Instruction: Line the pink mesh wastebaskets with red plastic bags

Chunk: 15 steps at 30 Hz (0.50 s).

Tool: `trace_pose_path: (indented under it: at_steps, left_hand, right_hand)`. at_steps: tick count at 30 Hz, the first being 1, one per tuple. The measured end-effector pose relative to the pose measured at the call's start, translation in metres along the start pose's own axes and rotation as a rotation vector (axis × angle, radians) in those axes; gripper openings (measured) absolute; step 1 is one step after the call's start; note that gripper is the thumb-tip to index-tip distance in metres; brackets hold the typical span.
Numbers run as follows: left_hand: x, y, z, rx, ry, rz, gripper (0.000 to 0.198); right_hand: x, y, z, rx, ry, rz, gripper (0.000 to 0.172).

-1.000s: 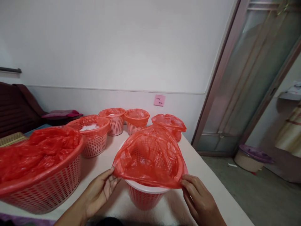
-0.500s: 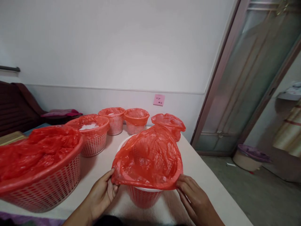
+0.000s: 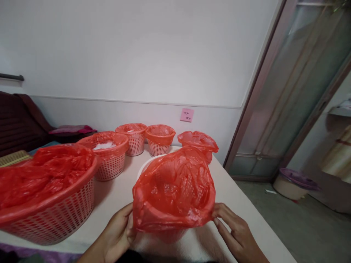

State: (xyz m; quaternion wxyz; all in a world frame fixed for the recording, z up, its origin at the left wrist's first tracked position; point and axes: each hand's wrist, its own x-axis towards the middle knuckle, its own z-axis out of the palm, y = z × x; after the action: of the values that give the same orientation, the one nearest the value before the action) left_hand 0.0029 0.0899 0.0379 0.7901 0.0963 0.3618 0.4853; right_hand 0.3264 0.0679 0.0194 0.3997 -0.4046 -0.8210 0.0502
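Note:
In front of me on the table stands a perforated basket [image 3: 171,236] with a red plastic bag [image 3: 175,182] lining it and folded over its front rim. A bit of white rim shows at the back left of the basket. My left hand [image 3: 119,230] is closed on the bag's edge at the front left, the fingertips partly behind the plastic. At the front right, my right hand [image 3: 233,230] pinches the bag's edge between thumb and fingers. The bag's far side stands up loosely above the rim.
A large red-lined basket [image 3: 55,212] stands close on my left. Behind it are smaller lined baskets [image 3: 111,166], [image 3: 134,142], [image 3: 159,144], one holding something white. Another red bag-covered container [image 3: 199,142] is at the back right. A pink note [image 3: 187,115] sticks to the wall.
Both hands have drawn the bag's front edge down over the basket's front rim, so the plastic now covers more of the basket's outside. The hands have shifted slightly down and outward.

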Motion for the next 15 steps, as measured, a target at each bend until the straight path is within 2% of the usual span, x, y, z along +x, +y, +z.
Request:
trace_pose_path:
  at_steps: [2,5,7,9,11,13,15]
  left_hand:
    - [0.003,-0.002,0.0,0.037,0.022,0.038,0.021]
    - [0.013,-0.004,-0.009,0.034,0.09,0.081,0.019]
    - [0.02,-0.003,-0.019,0.023,0.119,0.129,0.016]
    - [0.022,0.002,-0.028,0.086,0.121,0.17,0.014]
    - [0.019,0.013,-0.032,0.239,0.088,0.232,0.014]
    - [0.012,0.029,-0.028,0.408,0.09,0.379,0.014]
    - [0.004,0.048,-0.016,0.545,0.125,0.589,0.018]
  right_hand:
    - [0.0,0.002,0.001,-0.07,-0.064,-0.009,0.018]
    - [0.0,0.008,0.005,-0.172,-0.155,0.006,0.023]
    - [-0.002,0.012,0.005,-0.184,-0.148,0.027,0.028]
    - [-0.003,0.017,0.003,-0.169,-0.083,0.049,0.032]
    - [-0.002,0.021,-0.003,-0.165,0.034,0.066,0.029]
    - [0.004,0.025,-0.012,-0.194,0.171,0.092,0.022]
    - [0.018,0.028,-0.021,-0.232,0.266,0.101,0.016]
